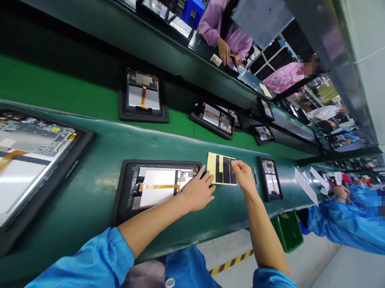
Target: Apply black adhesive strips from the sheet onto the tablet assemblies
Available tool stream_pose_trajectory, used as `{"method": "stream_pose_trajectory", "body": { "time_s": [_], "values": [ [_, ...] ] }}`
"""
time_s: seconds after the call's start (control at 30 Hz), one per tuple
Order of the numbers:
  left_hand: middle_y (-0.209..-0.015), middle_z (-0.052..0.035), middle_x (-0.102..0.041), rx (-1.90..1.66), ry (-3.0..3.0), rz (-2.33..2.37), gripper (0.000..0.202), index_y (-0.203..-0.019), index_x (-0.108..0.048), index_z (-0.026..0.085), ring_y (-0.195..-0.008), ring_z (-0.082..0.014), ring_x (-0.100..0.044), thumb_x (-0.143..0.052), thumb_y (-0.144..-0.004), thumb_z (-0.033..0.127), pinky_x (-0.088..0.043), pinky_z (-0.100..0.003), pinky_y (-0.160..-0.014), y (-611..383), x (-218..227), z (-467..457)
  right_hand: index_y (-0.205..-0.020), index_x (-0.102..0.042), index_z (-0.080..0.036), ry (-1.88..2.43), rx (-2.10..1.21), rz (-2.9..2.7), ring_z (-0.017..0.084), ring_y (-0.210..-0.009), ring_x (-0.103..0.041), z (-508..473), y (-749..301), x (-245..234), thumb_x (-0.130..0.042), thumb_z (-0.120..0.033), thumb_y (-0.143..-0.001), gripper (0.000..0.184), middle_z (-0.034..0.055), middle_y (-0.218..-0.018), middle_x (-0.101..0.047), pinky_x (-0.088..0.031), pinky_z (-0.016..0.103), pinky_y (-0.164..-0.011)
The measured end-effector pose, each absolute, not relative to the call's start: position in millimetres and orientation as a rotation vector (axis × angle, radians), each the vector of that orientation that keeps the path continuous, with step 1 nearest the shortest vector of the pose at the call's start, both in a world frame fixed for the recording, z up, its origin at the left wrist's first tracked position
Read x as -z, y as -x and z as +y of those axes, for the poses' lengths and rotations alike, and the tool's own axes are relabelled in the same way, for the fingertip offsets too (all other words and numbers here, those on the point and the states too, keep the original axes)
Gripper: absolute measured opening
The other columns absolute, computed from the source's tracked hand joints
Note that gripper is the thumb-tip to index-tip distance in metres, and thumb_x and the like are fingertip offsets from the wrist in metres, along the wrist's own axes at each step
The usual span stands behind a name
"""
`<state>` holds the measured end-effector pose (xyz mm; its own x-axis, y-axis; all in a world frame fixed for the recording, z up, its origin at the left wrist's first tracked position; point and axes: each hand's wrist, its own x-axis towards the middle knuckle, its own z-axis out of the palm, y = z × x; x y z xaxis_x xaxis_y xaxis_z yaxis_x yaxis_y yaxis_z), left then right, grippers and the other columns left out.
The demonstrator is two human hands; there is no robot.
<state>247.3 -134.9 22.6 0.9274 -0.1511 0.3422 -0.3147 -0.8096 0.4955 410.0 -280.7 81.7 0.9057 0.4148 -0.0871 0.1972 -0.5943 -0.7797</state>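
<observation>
An opened tablet (159, 185) lies in a black tray (124, 209) in front of me, its white battery area and orange ribbon cable showing. My left hand (197, 191) rests over the tablet's right end, fingers spread, holding nothing. Just right of it a yellow backing sheet (212, 164) with black adhesive strips (226, 170) lies on the bench. My right hand (244, 175) pinches at that sheet's upper right edge. Whether the fingers hold a strip alone or the sheet as well, I cannot tell.
To the left sits a larger-looking opened tablet (23, 150); another tablet (271, 178) lies to the right. Several trayed tablets line the green belt (178, 129) behind the bench. A green bin (289, 231) stands below the bench edge. Co-workers (346, 212) sit at right and across.
</observation>
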Motion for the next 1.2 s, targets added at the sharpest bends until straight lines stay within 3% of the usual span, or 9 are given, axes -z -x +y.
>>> {"method": "stream_pose_trajectory", "body": {
  "time_s": [0.1, 0.2, 0.37, 0.57, 0.77, 1.2],
  "values": [
    [-0.128, -0.012, -0.07, -0.487, -2.321, -0.186, 0.025, -0.117, -0.073, 0.018, -0.129, -0.0262, -0.06, -0.059, -0.098, 0.029, -0.042, -0.046, -0.118, -243, -31, -127, -0.08, -0.062, -0.02, 2.156, -0.325, -0.5, 0.013, -0.059, -0.042, -272, -389, -97, -0.064, -0.075, -0.08, 0.054, -0.0032, -0.064, -0.052, -0.038, 0.027, -0.058],
    [-0.123, -0.0105, -0.071, -0.587, -2.133, 0.016, 0.029, -0.121, -0.069, 0.018, -0.117, -0.0208, -0.066, -0.048, -0.102, 0.023, -0.054, -0.038, -0.104, -228, -40, -109, -0.08, -0.062, -0.021, 2.1, -0.351, -0.554, 0.013, -0.059, -0.041, -260, -360, -106, -0.065, -0.069, -0.084, 0.048, -0.0039, -0.065, -0.05, -0.037, 0.027, -0.058],
    [-0.116, -0.0096, -0.072, -0.73, -1.963, 0.249, 0.024, -0.114, -0.069, 0.018, -0.11, -0.0196, -0.069, -0.049, -0.103, 0.024, -0.057, -0.035, -0.098, -166, -45, -54, -0.08, -0.063, -0.022, 1.966, -0.411, -0.713, 0.014, -0.065, -0.048, -228, -302, -102, -0.064, -0.052, -0.094, 0.033, -0.0026, -0.07, -0.055, -0.039, 0.027, -0.063],
    [-0.12, -0.0086, -0.071, -0.94, -2.116, 0.532, 0.019, -0.112, -0.07, 0.02, -0.116, -0.0214, -0.065, -0.057, -0.098, 0.016, -0.053, -0.04, -0.105, -70, -31, -9, -0.078, -0.06, -0.022, 1.945, -0.422, -0.979, 0.016, -0.073, -0.055, -184, -232, -68, -0.059, -0.034, -0.099, 0.025, -0.0017, -0.075, -0.059, -0.042, 0.03, -0.072],
    [-0.13, -0.0118, -0.067, -0.855, -2.362, 0.529, 0.023, -0.117, -0.068, 0.02, -0.131, -0.0279, -0.059, -0.059, -0.097, 0.016, -0.051, -0.047, -0.11, -34, -11, -21, -0.09, -0.067, -0.022, 2.022, -0.169, -1.167, 0.022, -0.104, -0.061, -153, -191, -42, -0.059, -0.029, -0.1, 0.015, 0.0051, -0.107, -0.066, -0.038, 0.039, -0.094],
    [-0.142, -0.0178, -0.059, -0.686, -2.618, 0.439, 0.029, -0.122, -0.07, 0.018, -0.143, -0.0352, -0.048, -0.054, -0.099, 0.023, -0.042, -0.059, -0.118, -40, -11, -28, -0.089, -0.07, -0.022, 2.214, 0.006, -1.076, 0.025, -0.109, -0.059, -141, -188, -24, -0.058, -0.031, -0.101, 0.019, 0.0079, -0.112, -0.064, -0.039, 0.041, -0.094]
  ]
}}
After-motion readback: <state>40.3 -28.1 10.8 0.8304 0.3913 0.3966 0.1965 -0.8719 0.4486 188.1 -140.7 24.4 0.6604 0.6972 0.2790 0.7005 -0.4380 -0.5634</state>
